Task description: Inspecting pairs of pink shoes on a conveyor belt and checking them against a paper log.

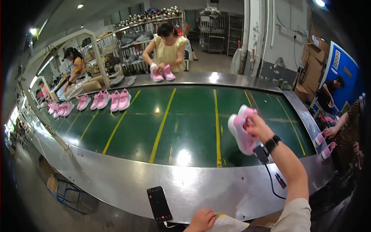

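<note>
My right hand point(258, 127) grips a pink shoe point(242, 131) with a white sole, held up over the right part of the green conveyor belt point(185, 123). A black watch sits on that wrist. At the bottom edge, my left hand point(201, 220) rests on a sheet of paper point(230, 224) on the steel rim point(127, 181). A black phone point(159, 203) lies flat on the rim just left of that hand, a cable at its lower end.
Pairs of pink shoes point(119, 99) ride the belt at far left. A person in yellow point(169, 48) across the belt handles two pink shoes point(162, 73). Another worker's hand point(330, 132) reaches pink shoes at right. Shoe racks point(147, 27) stand behind. A black cable point(270, 178) crosses the rim.
</note>
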`<action>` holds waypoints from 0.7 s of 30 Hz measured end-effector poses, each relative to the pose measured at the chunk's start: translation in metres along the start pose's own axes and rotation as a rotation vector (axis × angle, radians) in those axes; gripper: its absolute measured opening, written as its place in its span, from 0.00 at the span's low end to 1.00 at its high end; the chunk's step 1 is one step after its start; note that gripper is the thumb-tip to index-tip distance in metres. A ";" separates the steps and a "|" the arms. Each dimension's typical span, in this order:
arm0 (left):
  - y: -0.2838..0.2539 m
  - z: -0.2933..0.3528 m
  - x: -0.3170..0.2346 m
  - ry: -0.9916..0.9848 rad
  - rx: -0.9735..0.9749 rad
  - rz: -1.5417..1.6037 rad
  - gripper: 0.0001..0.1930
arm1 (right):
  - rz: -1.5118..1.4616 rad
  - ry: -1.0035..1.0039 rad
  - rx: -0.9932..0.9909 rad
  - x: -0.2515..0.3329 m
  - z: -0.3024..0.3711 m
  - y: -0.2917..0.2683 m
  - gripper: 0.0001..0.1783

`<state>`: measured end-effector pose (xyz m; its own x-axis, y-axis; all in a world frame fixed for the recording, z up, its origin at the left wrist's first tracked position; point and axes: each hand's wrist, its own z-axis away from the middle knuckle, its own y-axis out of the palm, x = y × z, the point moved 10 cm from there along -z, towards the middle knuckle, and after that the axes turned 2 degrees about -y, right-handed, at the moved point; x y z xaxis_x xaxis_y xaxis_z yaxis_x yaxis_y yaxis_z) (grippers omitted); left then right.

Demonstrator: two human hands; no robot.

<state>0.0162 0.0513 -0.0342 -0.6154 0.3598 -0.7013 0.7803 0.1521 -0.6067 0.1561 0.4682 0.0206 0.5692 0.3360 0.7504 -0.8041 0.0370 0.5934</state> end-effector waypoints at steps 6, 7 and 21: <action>0.002 0.005 0.009 -0.057 -0.078 -0.034 0.07 | 0.376 -0.466 -0.015 0.098 -0.017 0.131 0.18; 0.001 0.003 0.007 -0.049 -0.083 -0.031 0.06 | 0.745 -0.572 -0.146 0.108 -0.009 0.134 0.20; -0.010 -0.004 0.008 -0.012 -0.059 -0.017 0.07 | 1.273 -0.188 0.372 -0.155 0.286 -0.008 0.14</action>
<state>0.0037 0.0565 -0.0319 -0.6300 0.3452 -0.6957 0.7745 0.2128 -0.5957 0.1229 0.1463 -0.0171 -0.4964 -0.1902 0.8470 -0.7117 -0.4695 -0.5225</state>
